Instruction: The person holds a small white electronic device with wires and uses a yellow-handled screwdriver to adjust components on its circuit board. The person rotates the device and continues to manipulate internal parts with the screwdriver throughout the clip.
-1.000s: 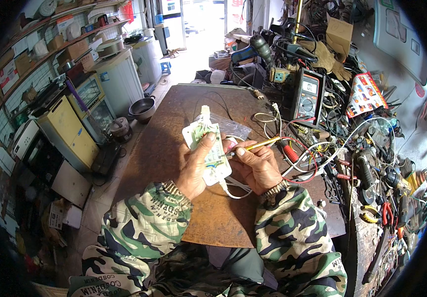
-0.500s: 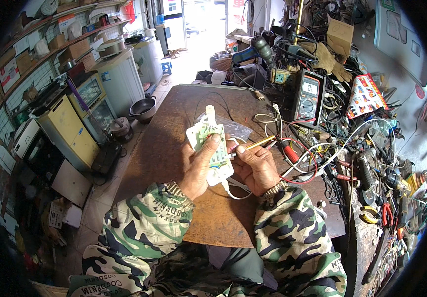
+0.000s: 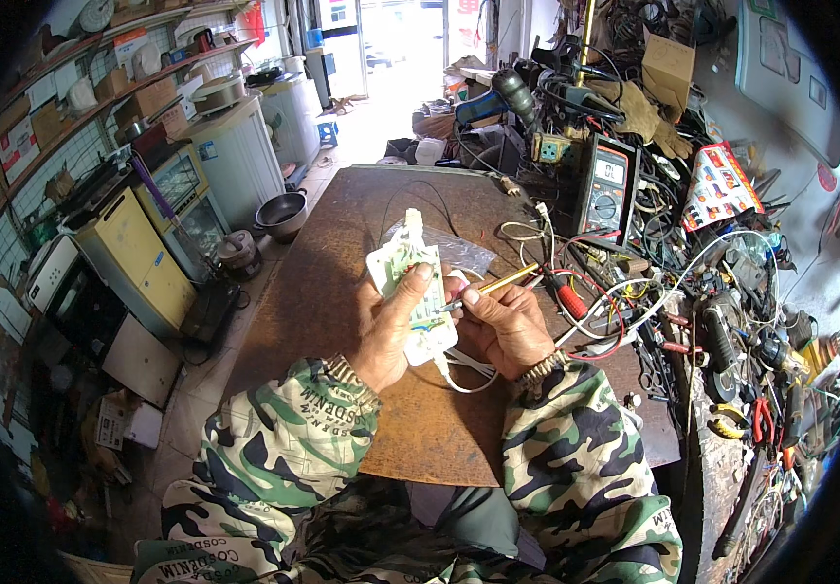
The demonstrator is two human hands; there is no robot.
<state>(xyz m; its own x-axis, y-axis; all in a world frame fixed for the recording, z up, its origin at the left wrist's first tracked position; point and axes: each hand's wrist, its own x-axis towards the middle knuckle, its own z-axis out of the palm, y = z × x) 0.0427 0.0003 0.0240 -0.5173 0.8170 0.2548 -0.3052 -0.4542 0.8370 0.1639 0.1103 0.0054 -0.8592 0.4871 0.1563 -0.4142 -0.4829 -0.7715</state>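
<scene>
My left hand (image 3: 389, 321) grips an opened white plastic casing (image 3: 426, 343) above the wooden table, thumb pressed over its middle. Inside it shows a pale green circuit board (image 3: 434, 290), and a white cord (image 3: 446, 373) leaves its lower end. Between the thumb and fingers of my right hand (image 3: 514, 329) is a slim yellow-shafted tool (image 3: 511, 279), slanting up to the right. Its metal tip reaches the right edge of the board; whether it touches cannot be made out. The fingers behind the casing are partly hidden.
Beyond my right hand lie a red-handled probe (image 3: 571, 301) and tangled leads. A multimeter (image 3: 606, 190) stands upright at the table's right side. Pliers (image 3: 762, 421) and heaped cables crowd the right edge. A clear plastic bag (image 3: 467, 255) lies behind the casing on the table (image 3: 313, 263).
My right hand and the tool have shifted very slightly, the tool's upper end tipping up a little. The casing stays in my left hand almost unmoved.
</scene>
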